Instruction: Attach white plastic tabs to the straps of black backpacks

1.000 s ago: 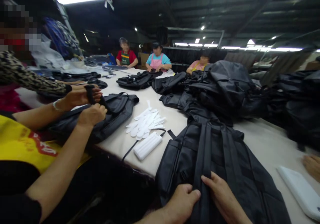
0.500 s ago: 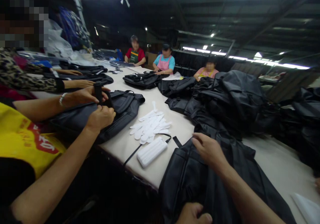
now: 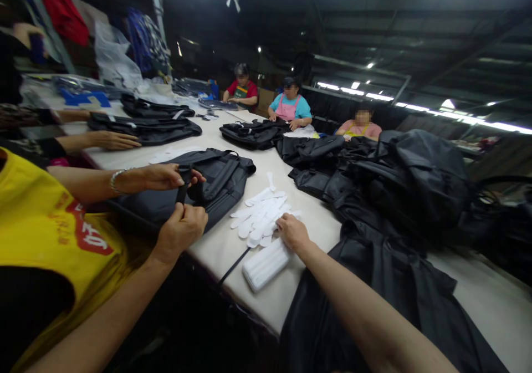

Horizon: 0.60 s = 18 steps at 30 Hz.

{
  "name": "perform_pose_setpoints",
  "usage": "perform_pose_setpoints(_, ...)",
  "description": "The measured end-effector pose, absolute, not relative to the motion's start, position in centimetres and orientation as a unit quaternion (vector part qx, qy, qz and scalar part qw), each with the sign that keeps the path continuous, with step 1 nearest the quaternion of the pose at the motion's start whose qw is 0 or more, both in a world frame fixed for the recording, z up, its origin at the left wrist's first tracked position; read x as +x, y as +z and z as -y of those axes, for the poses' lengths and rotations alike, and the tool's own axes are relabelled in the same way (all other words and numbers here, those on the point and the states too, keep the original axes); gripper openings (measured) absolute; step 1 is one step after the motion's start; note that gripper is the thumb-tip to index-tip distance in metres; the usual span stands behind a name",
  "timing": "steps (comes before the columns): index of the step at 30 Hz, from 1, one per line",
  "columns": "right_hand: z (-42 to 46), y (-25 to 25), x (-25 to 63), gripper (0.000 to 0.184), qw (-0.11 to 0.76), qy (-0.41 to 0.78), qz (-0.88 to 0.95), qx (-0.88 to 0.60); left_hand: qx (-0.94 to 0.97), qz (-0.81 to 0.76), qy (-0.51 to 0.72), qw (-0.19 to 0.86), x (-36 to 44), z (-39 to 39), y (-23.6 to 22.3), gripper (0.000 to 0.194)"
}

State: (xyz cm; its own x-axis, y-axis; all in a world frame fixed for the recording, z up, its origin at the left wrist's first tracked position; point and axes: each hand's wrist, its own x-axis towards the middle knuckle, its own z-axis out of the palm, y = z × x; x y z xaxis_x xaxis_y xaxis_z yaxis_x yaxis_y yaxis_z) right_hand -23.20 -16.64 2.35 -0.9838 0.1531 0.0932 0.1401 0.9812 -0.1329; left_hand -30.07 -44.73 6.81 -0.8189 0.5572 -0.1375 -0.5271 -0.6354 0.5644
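My right hand [image 3: 293, 232] reaches across to a pile of flat white strips [image 3: 260, 218] with rounded ends. Its fingers are pinched together at the pile's right edge, on what looks like one of the strips. Just below the hand lies a white rectangular block [image 3: 266, 265], perhaps a power bank, with a black cord beside it. A black backpack [image 3: 374, 301] lies in front of me, under my right forearm. My left hand is out of view.
On my left, a co-worker in a yellow apron [image 3: 89, 234] holds a black strap over another black backpack [image 3: 224, 182]. More black bags [image 3: 415, 173] are heaped to the right. Several people work along the pale table [image 3: 320, 218].
My right hand has left the top of the backpack and moved left to the white strips. My left hand has dropped out of view. The camera has turned slightly left.
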Motion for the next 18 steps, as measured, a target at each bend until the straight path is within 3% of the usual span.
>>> perform_pose_setpoints(3, 15.7, 3.3, -21.4, 0.027, 0.102, 0.073, 0.989, -0.073, 0.029, -0.347, 0.889, 0.297, -29.5, 44.9, 7.8, 0.034)
perform_pose_setpoints(5, 14.8, 4.5, -18.8, 0.027, 0.161, 0.112, 0.979, -0.058, 0.043, -0.433, 0.828, 0.354, -27.0, 43.6, 8.4, 0.028)
perform_pose_setpoints(6, 14.3, 5.1, -17.0, 0.026, 0.194, 0.139, 0.970, -0.048, 0.052, -0.484, 0.758, 0.434, -24.9, 42.2, 8.5, 0.025)
perform_pose_setpoints(8, 13.3, 6.3, -12.5, 0.024, 0.250, 0.198, 0.947, -0.044, 0.064, -0.532, 0.696, 0.479, -19.0, 38.3, 7.8, 0.037)
perform_pose_setpoints(13, 11.8, 7.9, 0.4, 0.025, 0.276, 0.411, 0.816, -0.300, 0.122, -0.566, 0.593, 0.559, -4.3, 30.0, 2.6, 0.040)
perform_pose_setpoints(18, 11.3, 7.1, 8.6, 0.030, 0.295, 0.542, 0.660, -0.429, 0.135, -0.543, 0.590, 0.581, -2.4, 28.6, -0.5, 0.036)
